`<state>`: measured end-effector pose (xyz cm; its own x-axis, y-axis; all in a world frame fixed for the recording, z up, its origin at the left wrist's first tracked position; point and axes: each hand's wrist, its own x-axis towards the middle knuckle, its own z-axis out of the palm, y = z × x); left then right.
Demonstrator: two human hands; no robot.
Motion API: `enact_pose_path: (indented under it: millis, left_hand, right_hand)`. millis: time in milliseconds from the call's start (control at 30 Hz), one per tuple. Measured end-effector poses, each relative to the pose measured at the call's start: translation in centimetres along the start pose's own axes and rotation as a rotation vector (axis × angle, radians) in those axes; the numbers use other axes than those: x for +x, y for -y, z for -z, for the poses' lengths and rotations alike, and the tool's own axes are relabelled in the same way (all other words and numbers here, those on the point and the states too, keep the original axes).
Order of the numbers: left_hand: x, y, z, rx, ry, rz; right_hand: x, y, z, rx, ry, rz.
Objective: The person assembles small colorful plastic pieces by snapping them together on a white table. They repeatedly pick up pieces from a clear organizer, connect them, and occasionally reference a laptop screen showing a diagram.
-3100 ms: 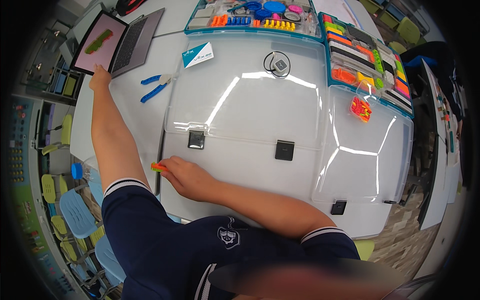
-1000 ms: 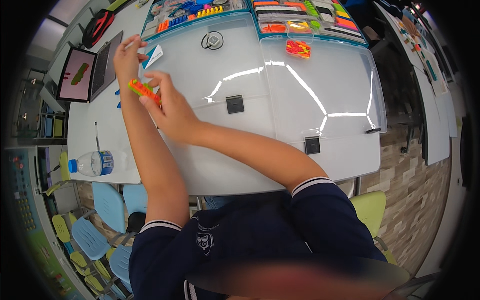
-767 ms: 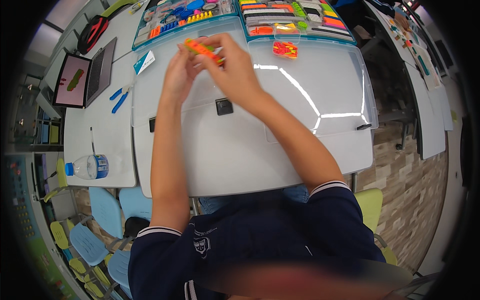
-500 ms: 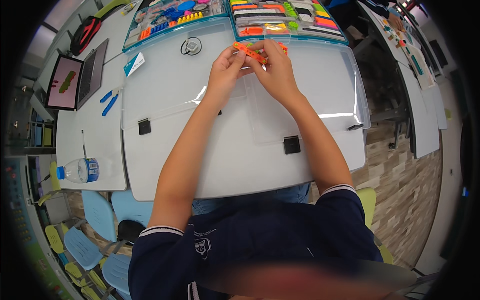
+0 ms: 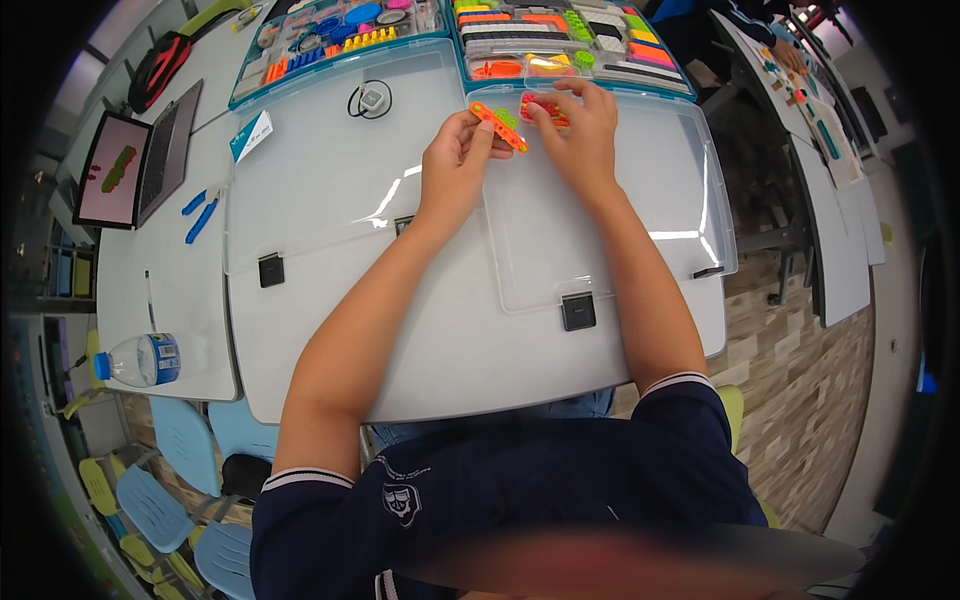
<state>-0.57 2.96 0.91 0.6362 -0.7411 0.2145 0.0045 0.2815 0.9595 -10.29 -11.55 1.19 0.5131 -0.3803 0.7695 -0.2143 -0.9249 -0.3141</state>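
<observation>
My left hand (image 5: 458, 165) is closed on an orange building beam with a row of holes (image 5: 498, 127), pinching it between thumb and fingers so that it slants down to the right. Just behind the beam shows a bright green toothed piece (image 5: 506, 118); whether the two are joined I cannot tell. My right hand (image 5: 583, 135) is over a small box of red and yellow pieces (image 5: 529, 101), fingers apart and bent down towards its contents. Part of that box is hidden by the fingers, and no piece shows clearly in their grasp.
Two teal parts cases (image 5: 345, 50) (image 5: 640, 78) stand open at the far edge, their transparent lids (image 5: 320, 170) (image 5: 650, 170) flat towards me. To the left are a laptop (image 5: 165, 150), blue-handled pliers (image 5: 203, 215), a bottle (image 5: 140, 360), a white-blue card (image 5: 250, 136) and a coiled cable (image 5: 371, 99).
My hands have parted. The right one has left the orange beam and moved right to the small box; the left still holds the beam. The whole view has shifted slightly.
</observation>
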Motion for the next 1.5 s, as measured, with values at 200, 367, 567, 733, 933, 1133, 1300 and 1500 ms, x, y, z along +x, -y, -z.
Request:
enact_pose_path:
  millis: [200,367,567,733,933,1133,1300,1500]
  left_hand:
    - [-0.1,0.4,0.2,-0.019,0.012,0.001]
    - [-0.1,0.7,-0.2,-0.011,0.009,-0.064]
    - [-0.7,-0.1,-0.1,0.229,0.062,-0.165]
    - [-1.0,-0.6,-0.4,0.369,0.053,-0.261]
    - [-1.3,-0.8,-0.4,0.213,0.109,-0.224]
    - [-1.5,-0.9,-0.3,0.195,0.123,-0.192]
    - [-1.4,-0.5,-0.4,0.146,0.127,-0.157]
    - [-1.4,-0.8,-0.3,0.270,0.125,-0.201]
  right_hand:
    - [0.6,0.8,0.0,-0.066,0.022,-0.007]
    - [1.0,0.7,-0.3,-0.088,0.040,-0.058]
    - [1.2,0.6,-0.6,-0.046,0.048,-0.051]
    - [1.1,0.4,-0.4,-0.038,0.053,-0.060]
    - [1.0,0.4,-0.6,-0.033,0.084,-0.061]
    - [1.1,0.4,-0.8,0.003,0.059,-0.052]
    - [1.7,0.5,0.6,-0.010,-0.029,-0.041]
    - [0.6,3.2,3.5,0.840,0.091,-0.581]
